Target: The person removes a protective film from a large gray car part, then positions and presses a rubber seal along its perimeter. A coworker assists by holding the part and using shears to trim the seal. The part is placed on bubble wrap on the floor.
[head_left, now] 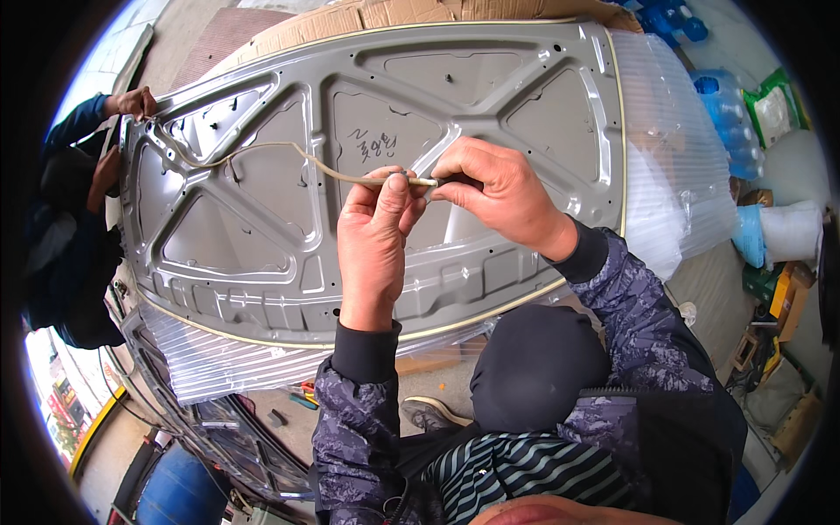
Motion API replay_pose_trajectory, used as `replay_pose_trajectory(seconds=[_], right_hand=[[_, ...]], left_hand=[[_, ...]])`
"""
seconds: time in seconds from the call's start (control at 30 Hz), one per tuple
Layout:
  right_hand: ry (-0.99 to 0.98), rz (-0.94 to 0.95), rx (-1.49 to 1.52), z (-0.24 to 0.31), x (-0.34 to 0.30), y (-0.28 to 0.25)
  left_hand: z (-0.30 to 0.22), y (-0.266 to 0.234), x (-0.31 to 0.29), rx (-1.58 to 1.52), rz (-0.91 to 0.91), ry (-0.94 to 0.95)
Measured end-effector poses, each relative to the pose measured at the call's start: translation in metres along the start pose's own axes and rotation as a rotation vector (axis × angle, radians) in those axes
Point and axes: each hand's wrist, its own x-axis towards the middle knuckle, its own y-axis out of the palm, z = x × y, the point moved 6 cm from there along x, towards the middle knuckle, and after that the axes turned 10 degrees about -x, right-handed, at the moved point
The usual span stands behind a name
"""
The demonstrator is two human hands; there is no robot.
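Note:
My left hand (378, 214) is closed, its thumb and fingers pinching a thin beige rubber strip (337, 174) close to one end. The fingertips of my right hand (494, 185) are pressed together at the pale end of the strip, just right of my left hand. From there the strip runs left in a loose curve to the far left corner of a grey car hood (332, 262), which lies inner side up beneath my hands. A co-worker's hand (133, 104) is at that corner near the strip's other end. Black handwriting marks the hood's middle.
Clear ribbed plastic sheeting (669, 157) and cardboard (367, 16) lie under the hood. Blue water bottles (726, 122) stand at the right. Another dark panel (236, 437) and a blue barrel (184, 490) are at the lower left. Pliers (304, 395) lie on the floor.

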Motion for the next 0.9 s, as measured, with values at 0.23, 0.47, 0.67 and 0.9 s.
replay_pose_trajectory(seconds=[0.23, 0.47, 0.67, 0.9], right_hand=[[-0.154, -0.098, -0.248, 0.013, -0.002, 0.001], [-0.058, -0.069, -0.082, 0.019, -0.003, -0.003], [-0.108, -0.058, -0.153, 0.022, -0.005, -0.008], [-0.262, -0.114, -0.289, 0.026, -0.004, 0.001]], left_hand=[[-0.001, 0.004, -0.004, 0.155, 0.004, 0.079], [-0.009, 0.002, -0.003, 0.294, -0.032, 0.086], [-0.010, 0.008, -0.007, 0.370, -0.009, 0.159], [-0.007, 0.010, -0.006, 0.384, -0.012, 0.119]])
